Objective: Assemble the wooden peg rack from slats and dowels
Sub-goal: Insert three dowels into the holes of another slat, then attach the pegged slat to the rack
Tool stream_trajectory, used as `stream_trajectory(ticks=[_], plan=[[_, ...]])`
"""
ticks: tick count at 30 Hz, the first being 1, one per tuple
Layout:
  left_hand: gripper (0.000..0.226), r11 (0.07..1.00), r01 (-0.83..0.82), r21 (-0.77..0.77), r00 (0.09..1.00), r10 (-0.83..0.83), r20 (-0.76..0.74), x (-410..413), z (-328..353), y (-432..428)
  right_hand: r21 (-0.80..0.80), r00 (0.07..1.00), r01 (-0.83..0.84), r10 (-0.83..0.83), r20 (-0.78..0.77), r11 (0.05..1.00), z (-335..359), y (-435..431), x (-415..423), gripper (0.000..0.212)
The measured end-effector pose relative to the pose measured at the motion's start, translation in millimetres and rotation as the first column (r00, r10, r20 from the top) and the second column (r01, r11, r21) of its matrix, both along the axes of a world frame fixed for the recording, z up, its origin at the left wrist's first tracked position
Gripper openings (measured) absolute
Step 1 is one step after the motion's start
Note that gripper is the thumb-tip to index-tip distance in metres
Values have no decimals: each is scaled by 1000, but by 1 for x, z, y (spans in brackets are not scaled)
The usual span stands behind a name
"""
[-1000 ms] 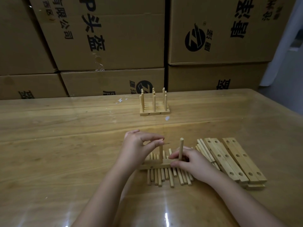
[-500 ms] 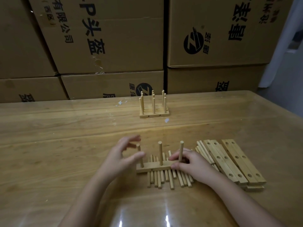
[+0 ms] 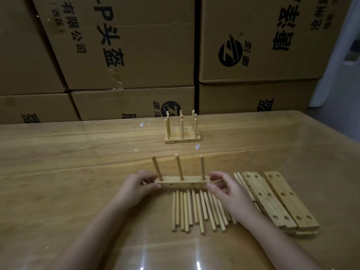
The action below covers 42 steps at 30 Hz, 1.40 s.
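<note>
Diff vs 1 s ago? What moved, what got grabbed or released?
A third light wooden dowel went into the left hole of the pale drilled wooden slat. The left hand released the middle dowel and now pinches the slat's left end; the right hand keeps its grip on the right end. The slat looks lifted off the loose dowels. The finished peg rack and stacked slats stayed put.

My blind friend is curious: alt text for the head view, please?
Left hand and right hand hold a wooden slat by its ends, three dowels standing in it. Loose dowels lie on the table, spare slats to the right, a finished peg rack behind.
</note>
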<state>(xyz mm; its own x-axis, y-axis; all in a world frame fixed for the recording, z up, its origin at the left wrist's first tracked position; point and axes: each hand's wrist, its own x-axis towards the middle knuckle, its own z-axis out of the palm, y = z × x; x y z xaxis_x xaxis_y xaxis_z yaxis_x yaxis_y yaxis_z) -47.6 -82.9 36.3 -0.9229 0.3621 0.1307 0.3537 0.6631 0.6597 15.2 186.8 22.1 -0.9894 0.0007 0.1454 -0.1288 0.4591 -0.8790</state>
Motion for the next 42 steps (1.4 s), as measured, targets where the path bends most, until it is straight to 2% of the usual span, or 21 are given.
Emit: stream_trajectory(ticks=[3, 7, 11, 15, 22, 24, 28, 34, 38, 42], plan=[[31, 994, -108, 1, 994, 108, 18, -31, -1, 10, -29, 999, 40, -40, 5, 999, -1, 1, -1, 29], [40, 978, -206, -43, 978, 207, 21, -70, -3, 26, 35, 1000, -13, 12, 23, 999, -4, 3, 0, 19], [41, 962, -270, -46, 963, 270, -8, -102, -7, 44, 8, 1000, -22, 22, -1, 1000, -4, 3, -3, 12], [42, 949, -314, -37, 948, 315, 32, -129, -12, 58, -21, 999, -24, 23, -22, 1000, -6, 4, -5, 9], [33, 883, -466, -50, 885, 465, -37, -163, -20, 70, -53, 998, -48, 45, -48, 997, -4, 2, -6, 8], [32, 874, -474, -106, 880, 468, -80, -169, -21, 73, -56, 998, -49, 46, -45, 997, -3, 2, -5, 8], [49, 844, -476, -247, 879, 445, -173, -174, -20, 78, -60, 997, -54, 51, -49, 997, -1, 1, -4, 9], [50, 815, -505, -284, 863, 466, -197, -176, -20, 84, -51, 998, -56, 54, -41, 997, -2, 2, -4, 10], [51, 871, -448, -202, 894, 435, -106, -164, -24, 82, -34, 998, -48, 46, -52, 998, -3, 1, -5, 9], [46, 920, -383, 87, 924, 381, 33, -129, -23, 73, 36, 993, -36, 40, -111, 999, -2, 0, -1, 12]])
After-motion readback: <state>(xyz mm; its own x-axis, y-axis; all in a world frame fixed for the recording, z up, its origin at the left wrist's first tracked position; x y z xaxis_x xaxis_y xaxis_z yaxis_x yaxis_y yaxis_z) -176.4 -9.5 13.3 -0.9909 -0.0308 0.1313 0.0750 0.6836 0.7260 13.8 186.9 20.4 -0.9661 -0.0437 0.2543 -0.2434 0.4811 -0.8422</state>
